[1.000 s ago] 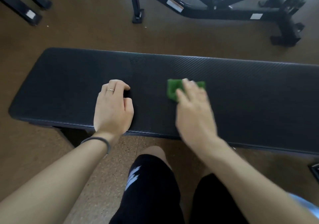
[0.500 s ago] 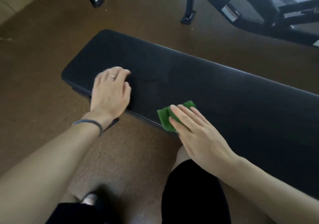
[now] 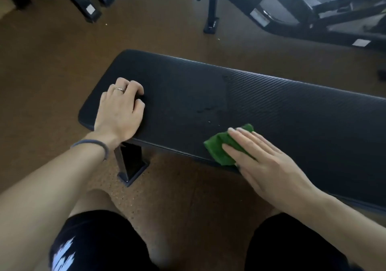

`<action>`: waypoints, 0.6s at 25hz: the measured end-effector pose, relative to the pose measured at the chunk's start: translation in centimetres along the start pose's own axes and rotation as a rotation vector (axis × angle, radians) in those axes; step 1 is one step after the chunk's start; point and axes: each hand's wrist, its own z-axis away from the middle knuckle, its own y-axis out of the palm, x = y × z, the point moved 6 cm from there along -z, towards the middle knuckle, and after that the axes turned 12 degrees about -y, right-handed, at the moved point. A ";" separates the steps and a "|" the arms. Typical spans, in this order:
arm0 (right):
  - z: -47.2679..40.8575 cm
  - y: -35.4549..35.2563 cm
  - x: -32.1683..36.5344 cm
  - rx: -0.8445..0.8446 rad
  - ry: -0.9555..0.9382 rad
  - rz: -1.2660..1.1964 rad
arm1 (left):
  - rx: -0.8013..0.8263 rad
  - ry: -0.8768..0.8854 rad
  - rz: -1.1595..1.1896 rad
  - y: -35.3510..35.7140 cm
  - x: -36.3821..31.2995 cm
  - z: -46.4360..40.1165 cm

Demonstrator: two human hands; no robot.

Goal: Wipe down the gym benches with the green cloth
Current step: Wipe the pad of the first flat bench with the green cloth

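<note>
Spanning brown floor [image 3: 52, 66], black bench [image 3: 271, 112]

matt ribbed bench pad [image 3: 271, 103], seemingly soft green cloth [image 3: 219, 147]

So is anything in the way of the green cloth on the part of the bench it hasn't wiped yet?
Nothing visible is. The right hand presses the green cloth flat at the near edge of the bench, and the pad stretching off to the right looks bare. The left hand rests on the pad's other end, apart from the cloth.
</note>
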 end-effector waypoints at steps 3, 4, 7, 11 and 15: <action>-4.4 0.8 0.6 0.001 0.176 0.052 | 0.014 0.037 0.042 0.5 0.1 -0.1; -7.4 1.3 0.6 -0.001 0.204 0.033 | 0.016 0.048 0.052 0.3 0.2 -0.1; -15.7 2.7 -3.0 -0.005 0.402 -0.016 | 0.034 0.075 0.066 0.1 0.2 -0.2; -17.8 3.3 -2.9 -0.004 0.579 0.011 | 0.036 0.095 0.100 0.3 0.4 0.1; -13.7 3.1 6.2 0.028 0.502 -0.009 | 0.007 0.124 0.095 0.3 0.5 0.5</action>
